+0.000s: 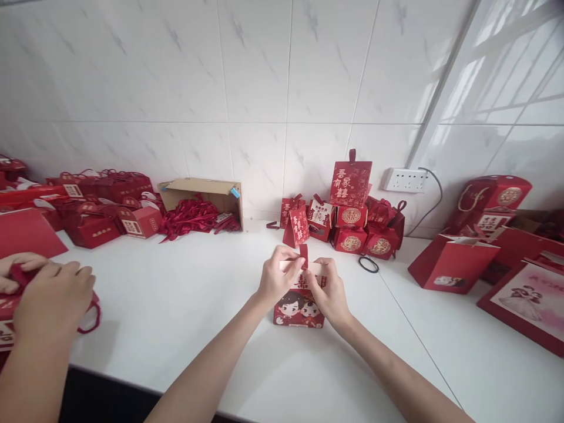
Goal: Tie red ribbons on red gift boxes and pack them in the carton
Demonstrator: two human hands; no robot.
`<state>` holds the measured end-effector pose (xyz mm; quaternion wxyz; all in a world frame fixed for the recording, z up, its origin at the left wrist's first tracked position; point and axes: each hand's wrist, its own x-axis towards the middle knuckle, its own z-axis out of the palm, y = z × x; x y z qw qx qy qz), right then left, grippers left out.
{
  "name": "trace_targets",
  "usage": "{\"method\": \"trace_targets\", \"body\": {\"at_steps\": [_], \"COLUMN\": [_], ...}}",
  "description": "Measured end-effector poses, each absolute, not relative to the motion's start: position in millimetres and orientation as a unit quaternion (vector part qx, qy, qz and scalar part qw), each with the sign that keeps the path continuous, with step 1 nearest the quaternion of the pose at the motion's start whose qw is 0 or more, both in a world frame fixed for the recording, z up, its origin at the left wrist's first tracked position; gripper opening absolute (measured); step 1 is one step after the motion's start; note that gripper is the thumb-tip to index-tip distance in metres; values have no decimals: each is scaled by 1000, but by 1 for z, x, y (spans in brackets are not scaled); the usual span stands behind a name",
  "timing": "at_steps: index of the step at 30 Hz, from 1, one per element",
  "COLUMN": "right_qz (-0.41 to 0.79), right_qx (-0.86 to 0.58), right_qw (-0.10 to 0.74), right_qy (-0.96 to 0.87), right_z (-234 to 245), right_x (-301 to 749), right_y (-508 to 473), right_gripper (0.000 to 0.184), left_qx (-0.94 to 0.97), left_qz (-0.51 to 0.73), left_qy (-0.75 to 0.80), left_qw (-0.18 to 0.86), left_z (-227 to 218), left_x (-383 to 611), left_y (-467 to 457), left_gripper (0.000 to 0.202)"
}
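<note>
left of the small red box [298,305], a co-worker's hands [48,294] work apart on another red piece. the left hand [277,281] and right hand [328,291] pinch the box's top flaps shut around its ribbon; the box stands on the white surface [176,317]. it looks light, thin card, easily creased, best held by its side walls. before it the surface edge lies close; open room lies left, stacked boxes [352,226] behind.

Red flat box [351,183] with gold 喜 characters, 囍 on small boxes [351,216]
</note>
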<state>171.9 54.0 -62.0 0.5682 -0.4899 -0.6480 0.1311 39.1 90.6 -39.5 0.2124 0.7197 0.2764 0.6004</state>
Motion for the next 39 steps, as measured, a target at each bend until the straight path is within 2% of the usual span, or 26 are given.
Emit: {"method": "trace_targets", "body": {"at_steps": [4, 12, 18, 34, 39], "right_qz": [122, 108, 149, 156, 205], "right_qx": [-489, -475, -458, -438, -438], "right_qw": [582, 608, 615, 631, 626], "right_qy": [-638, -626, -624, -621, -611], "right_z": [-62, -63, -58, -50, -47], "right_x": [173, 178, 184, 190, 191], "right_y": [48, 46, 42, 41, 41], "right_gripper": [19, 20, 19, 14, 14], "left_qx": [764, 766, 785, 713, 691], "left_qz": [575, 551, 540, 530, 527], "left_qy": [242, 207, 200, 243, 257], "left_qw": [166, 260, 229, 388, 423], "left_z": [-38, -38, -36, -34, -31], "left_x": [41, 41, 42, 49, 51], "left_y": [86, 81, 83, 79, 77], "left_gripper": [15, 31, 35, 31, 31]}}
